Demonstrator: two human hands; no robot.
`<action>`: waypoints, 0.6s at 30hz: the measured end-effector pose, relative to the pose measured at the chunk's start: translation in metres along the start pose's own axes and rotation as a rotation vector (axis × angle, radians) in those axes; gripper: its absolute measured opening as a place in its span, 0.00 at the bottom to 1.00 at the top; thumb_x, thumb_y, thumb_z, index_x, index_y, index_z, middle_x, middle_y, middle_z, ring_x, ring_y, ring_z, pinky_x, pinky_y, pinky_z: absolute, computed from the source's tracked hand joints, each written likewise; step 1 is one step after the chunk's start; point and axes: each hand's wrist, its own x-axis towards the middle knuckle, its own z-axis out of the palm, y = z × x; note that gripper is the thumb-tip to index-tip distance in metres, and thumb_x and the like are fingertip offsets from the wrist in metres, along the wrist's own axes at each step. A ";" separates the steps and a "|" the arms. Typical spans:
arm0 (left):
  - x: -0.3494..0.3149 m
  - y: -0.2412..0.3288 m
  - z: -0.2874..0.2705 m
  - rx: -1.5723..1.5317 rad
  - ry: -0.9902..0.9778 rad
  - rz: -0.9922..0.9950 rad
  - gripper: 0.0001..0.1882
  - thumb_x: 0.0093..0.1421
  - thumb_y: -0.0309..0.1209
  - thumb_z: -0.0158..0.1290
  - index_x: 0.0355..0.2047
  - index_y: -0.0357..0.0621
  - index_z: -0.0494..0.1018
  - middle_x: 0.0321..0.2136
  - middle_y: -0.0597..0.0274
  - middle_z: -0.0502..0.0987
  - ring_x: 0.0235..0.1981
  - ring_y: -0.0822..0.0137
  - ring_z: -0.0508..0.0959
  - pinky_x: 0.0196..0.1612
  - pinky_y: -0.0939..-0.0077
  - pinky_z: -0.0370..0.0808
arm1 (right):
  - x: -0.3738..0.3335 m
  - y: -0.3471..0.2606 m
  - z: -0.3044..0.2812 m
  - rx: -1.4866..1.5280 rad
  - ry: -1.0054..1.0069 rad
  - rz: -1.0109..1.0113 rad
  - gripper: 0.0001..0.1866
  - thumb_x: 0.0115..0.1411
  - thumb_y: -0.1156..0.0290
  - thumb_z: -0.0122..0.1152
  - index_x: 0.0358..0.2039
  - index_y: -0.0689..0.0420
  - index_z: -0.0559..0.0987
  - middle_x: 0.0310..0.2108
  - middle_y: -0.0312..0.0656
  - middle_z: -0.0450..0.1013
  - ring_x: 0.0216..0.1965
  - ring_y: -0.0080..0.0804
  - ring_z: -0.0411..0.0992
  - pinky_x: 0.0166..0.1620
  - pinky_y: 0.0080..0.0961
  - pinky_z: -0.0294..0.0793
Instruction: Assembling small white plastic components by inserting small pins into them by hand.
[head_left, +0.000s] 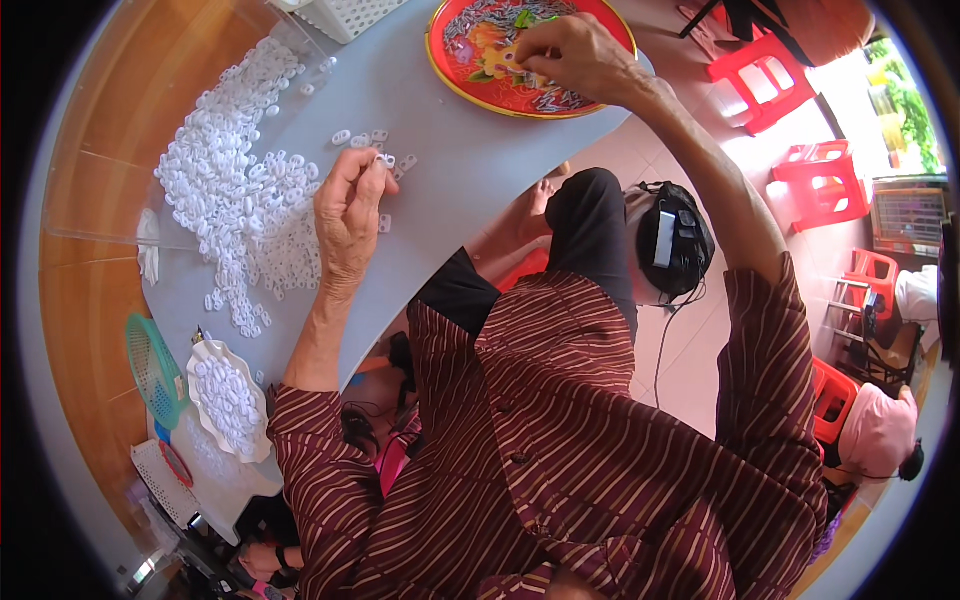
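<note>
My left hand is above the grey table, its thumb and fingers closed on a small white oval plastic piece with a dark hole. Several like pieces lie loose just beyond and beside its fingertips. A large heap of the same white pieces spreads to the left of this hand. My right hand reaches over a round red tray with a yellow rim and a flower pattern. Its fingers are bent together above small grey metal pins; whether they grip one is hidden.
A scalloped white dish full of white pieces stands near the table's left end, beside a green mesh basket. A white perforated basket is at the far edge. Red plastic stools and other people are to the right.
</note>
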 end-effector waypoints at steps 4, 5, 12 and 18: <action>-0.002 -0.001 0.002 -0.026 -0.004 -0.002 0.08 0.62 0.29 0.46 0.34 0.37 0.72 0.21 0.67 0.71 0.26 0.78 0.68 0.32 0.84 0.66 | 0.004 -0.001 0.014 -0.018 -0.032 -0.026 0.07 0.54 0.71 0.59 0.32 0.59 0.81 0.30 0.42 0.78 0.30 0.32 0.77 0.38 0.26 0.77; -0.003 0.000 0.002 -0.023 -0.011 0.002 0.08 0.62 0.29 0.46 0.34 0.37 0.72 0.21 0.67 0.72 0.26 0.78 0.68 0.32 0.84 0.66 | 0.005 0.000 0.012 -0.019 -0.031 -0.025 0.07 0.54 0.71 0.59 0.32 0.59 0.81 0.30 0.42 0.78 0.30 0.32 0.77 0.38 0.26 0.77; -0.004 0.001 0.001 0.022 -0.020 0.015 0.08 0.62 0.29 0.46 0.34 0.37 0.72 0.21 0.67 0.71 0.26 0.77 0.69 0.33 0.83 0.67 | 0.003 -0.020 -0.029 -0.074 0.051 -0.172 0.10 0.50 0.70 0.57 0.33 0.58 0.80 0.28 0.49 0.76 0.31 0.43 0.75 0.38 0.35 0.73; -0.001 0.002 0.004 -0.013 -0.018 0.056 0.06 0.61 0.28 0.47 0.34 0.38 0.71 0.20 0.66 0.71 0.24 0.78 0.70 0.30 0.83 0.68 | 0.007 -0.022 -0.028 0.005 -0.177 0.023 0.10 0.49 0.70 0.57 0.31 0.57 0.81 0.30 0.49 0.76 0.34 0.43 0.75 0.39 0.36 0.73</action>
